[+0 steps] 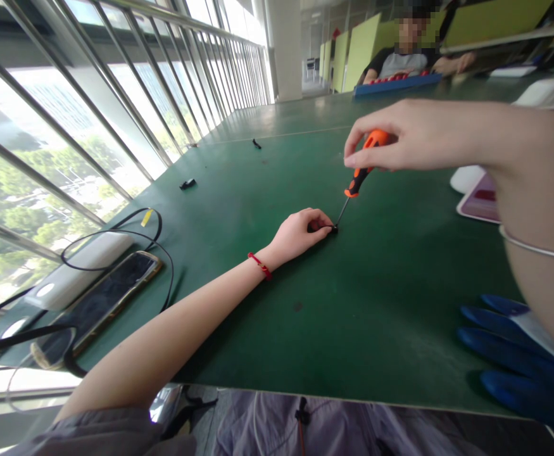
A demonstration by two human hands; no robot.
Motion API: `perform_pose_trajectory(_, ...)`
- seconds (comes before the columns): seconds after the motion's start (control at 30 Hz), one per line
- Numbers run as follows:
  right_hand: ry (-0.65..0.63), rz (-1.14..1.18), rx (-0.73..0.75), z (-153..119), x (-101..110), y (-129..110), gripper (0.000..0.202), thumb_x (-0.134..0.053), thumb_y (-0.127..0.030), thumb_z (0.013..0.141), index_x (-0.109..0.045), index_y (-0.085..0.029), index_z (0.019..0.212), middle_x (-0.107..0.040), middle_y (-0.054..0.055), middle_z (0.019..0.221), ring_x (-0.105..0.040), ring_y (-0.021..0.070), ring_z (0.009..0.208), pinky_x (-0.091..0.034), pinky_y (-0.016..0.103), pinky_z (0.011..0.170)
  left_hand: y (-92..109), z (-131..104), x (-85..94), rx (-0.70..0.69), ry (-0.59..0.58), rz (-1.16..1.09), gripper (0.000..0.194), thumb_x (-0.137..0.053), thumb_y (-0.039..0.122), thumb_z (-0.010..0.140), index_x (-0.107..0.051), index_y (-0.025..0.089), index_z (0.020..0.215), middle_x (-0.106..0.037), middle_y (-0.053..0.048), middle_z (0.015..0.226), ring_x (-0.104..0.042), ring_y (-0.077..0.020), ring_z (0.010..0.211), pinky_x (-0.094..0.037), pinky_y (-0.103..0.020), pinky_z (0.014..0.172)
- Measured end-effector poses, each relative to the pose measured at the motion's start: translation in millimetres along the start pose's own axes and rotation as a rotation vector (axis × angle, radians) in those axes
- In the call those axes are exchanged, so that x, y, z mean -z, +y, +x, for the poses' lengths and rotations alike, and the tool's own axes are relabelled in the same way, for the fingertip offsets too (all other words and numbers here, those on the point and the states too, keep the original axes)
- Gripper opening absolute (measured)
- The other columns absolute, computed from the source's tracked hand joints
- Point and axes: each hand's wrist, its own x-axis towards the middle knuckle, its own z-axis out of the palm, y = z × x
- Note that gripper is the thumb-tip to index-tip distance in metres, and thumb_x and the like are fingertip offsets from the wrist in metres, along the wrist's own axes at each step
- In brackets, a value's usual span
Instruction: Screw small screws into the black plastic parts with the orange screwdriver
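My right hand (385, 139) grips the orange and black handle of a screwdriver (361, 174), its shaft slanting down to the left. The tip meets a small black part (335, 228) on the green table (277, 342). Resting on the tabletop, my left hand (305, 228) pinches that same part between thumb and fingers. Most of the part is hidden by my fingers, so its kind does not show. Farther off lie two more small black pieces, one (188, 184) to the left and another (256, 144) toward the back.
At the left edge are a smartphone (100, 304), a white oblong device (80, 272) and looping black cables (169, 272). Blue gloves (514, 342) lie at the right front, near a white and purple object (478, 199). Across the table a person sits behind a blue tray (397, 85). Metal railings (115, 95) line the left.
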Motion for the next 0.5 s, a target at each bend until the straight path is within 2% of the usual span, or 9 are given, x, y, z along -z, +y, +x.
perform_pose_trajectory(0.03,-0.03,0.013,-0.011,-0.5,0.0,0.2,0.051,-0.042,-0.066,0.084,-0.067,-0.024,0.099,-0.049,-0.001,0.06,-0.037,0.0082,0.05,-0.028,0.028,0.051,-0.1,0.0,-0.1,-0.001,0.0,-0.001,0.018,-0.058,0.028,0.083,-0.069,0.015,0.091,-0.067,-0.004,0.087,-0.059,-0.0128,0.077,-0.048,-0.023,0.069)
perform_pose_trajectory(0.1,-0.009,-0.006,-0.024,-0.9,-0.3,0.9,0.056,-0.037,-0.067,0.086,-0.068,-0.023,0.096,-0.038,-0.002,0.052,-0.028,0.0068,0.045,-0.021,0.027,0.049,-0.1,0.0,-0.3,-0.001,0.0,-0.001,0.018,-0.058,0.028,0.083,-0.069,0.015,0.09,-0.067,-0.004,0.087,-0.059,-0.0126,0.076,-0.048,-0.023,0.069)
perform_pose_trajectory(0.2,0.052,-0.021,0.031,0.1,-0.8,-0.1,0.031,-0.055,-0.047,0.08,-0.066,-0.024,0.098,-0.054,-0.001,0.067,-0.039,0.008,0.051,-0.028,0.027,0.052,0.5,0.1,-0.2,0.003,-0.002,0.001,0.018,-0.058,0.027,0.083,-0.069,0.016,0.091,-0.067,-0.004,0.087,-0.059,-0.0128,0.077,-0.048,-0.023,0.069)
perform_pose_trajectory(0.23,0.063,-0.02,0.041,0.5,-0.7,-1.2,0.029,-0.059,-0.042,0.077,-0.065,-0.025,0.1,-0.059,0.0,0.074,-0.044,0.009,0.055,-0.031,0.027,0.054,0.8,0.1,-0.2,0.004,-0.002,0.002,0.018,-0.058,0.027,0.083,-0.069,0.016,0.091,-0.067,-0.004,0.087,-0.059,-0.0128,0.077,-0.048,-0.023,0.069)
perform_pose_trajectory(0.3,0.05,-0.011,0.033,0.5,-0.2,-4.1,0.032,-0.059,-0.045,0.076,-0.064,-0.025,0.1,-0.061,0.001,0.079,-0.047,0.0107,0.059,-0.034,0.028,0.056,1.2,0.2,0.0,0.004,0.0,0.002,0.018,-0.058,0.027,0.083,-0.07,0.016,0.09,-0.067,-0.004,0.087,-0.059,-0.013,0.077,-0.048,-0.023,0.069)
perform_pose_trajectory(0.4,-0.001,0.022,0.008,-0.6,0.9,-6.9,0.047,-0.042,-0.062,0.084,-0.068,-0.023,0.093,-0.056,0.002,0.068,-0.044,0.011,0.055,-0.031,0.029,0.054,1.5,0.2,0.3,0.003,0.002,0.0,0.017,-0.059,0.026,0.083,-0.07,0.015,0.091,-0.067,-0.004,0.086,-0.059,-0.0132,0.076,-0.048,-0.023,0.069)
perform_pose_trajectory(0.43,-0.01,0.03,0.005,-1.0,1.1,-7.2,0.05,-0.039,-0.063,0.085,-0.069,-0.023,0.092,-0.055,0.002,0.065,-0.041,0.0106,0.053,-0.03,0.029,0.053,1.6,0.2,0.3,0.003,0.0,-0.002,0.018,-0.059,0.026,0.083,-0.07,0.015,0.091,-0.067,-0.004,0.086,-0.059,-0.0132,0.076,-0.048,-0.023,0.069)
perform_pose_trajectory(0.5,0.016,0.021,0.006,-1.2,0.8,-7.1,0.041,-0.044,-0.055,0.084,-0.068,-0.023,0.095,-0.056,0.002,0.067,-0.04,0.0098,0.052,-0.03,0.029,0.052,1.7,0.2,0.3,0.004,-0.001,-0.006,0.018,-0.059,0.027,0.083,-0.07,0.015,0.091,-0.067,-0.004,0.087,-0.059,-0.0133,0.077,-0.048,-0.023,0.068)
